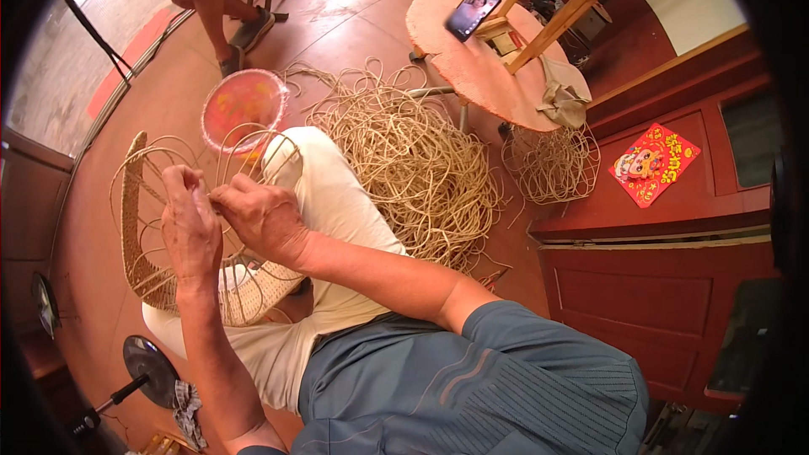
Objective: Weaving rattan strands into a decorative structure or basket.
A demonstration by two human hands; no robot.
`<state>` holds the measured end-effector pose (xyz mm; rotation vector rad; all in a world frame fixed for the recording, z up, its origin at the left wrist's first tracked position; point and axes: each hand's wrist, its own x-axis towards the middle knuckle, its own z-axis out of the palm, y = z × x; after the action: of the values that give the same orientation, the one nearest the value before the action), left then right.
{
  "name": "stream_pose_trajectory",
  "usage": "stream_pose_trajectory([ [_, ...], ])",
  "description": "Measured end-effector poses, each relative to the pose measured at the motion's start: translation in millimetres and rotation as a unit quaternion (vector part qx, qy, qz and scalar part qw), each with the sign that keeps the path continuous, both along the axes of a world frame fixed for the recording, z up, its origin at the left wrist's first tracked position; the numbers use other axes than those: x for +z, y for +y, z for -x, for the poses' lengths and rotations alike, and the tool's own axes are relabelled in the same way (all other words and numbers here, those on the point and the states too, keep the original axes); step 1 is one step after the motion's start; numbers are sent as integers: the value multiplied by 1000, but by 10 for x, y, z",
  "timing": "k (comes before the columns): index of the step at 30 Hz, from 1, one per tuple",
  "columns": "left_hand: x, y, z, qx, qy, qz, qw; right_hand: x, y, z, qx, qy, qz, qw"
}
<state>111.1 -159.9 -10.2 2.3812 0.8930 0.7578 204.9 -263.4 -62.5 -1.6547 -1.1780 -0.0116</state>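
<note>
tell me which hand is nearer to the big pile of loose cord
Right. The right hand is left of the pile, with the pale-trousered leg between them; the left hand is on the same side but farther out, beyond the right hand.

1. A reddish-brown floor point(358, 21) carries a large tangled pile of tan cord point(413, 168).
2. A round pink basin point(244, 109) sits on the floor near the pile.
3. A pinkish round table point(468, 67) stands there too, bearing a tilted phone point(474, 13), a wooden frame point(549, 31) and, by its edge, a crumpled cloth point(563, 108).
</note>
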Motion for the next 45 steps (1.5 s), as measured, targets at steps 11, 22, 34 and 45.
stream_pose_trajectory([
  [11, 152, 2, 108, -108, 167, -66, 978, -38, -32, -20, -12, 6, -1, 1000],
  [22, -43, -141, 567, -30, 124, -181, 975, -141, 7, 15, 3, -16, -37, 999],
  [34, 160, -113, 1012, 8, 117, -206, 971, -19, 21, 7, 22, -195, -53, 979],
  [45, 850, 635, 790, 37, 132, -416, 899, -56, -103, 88, 50, -301, 35, 952],
])
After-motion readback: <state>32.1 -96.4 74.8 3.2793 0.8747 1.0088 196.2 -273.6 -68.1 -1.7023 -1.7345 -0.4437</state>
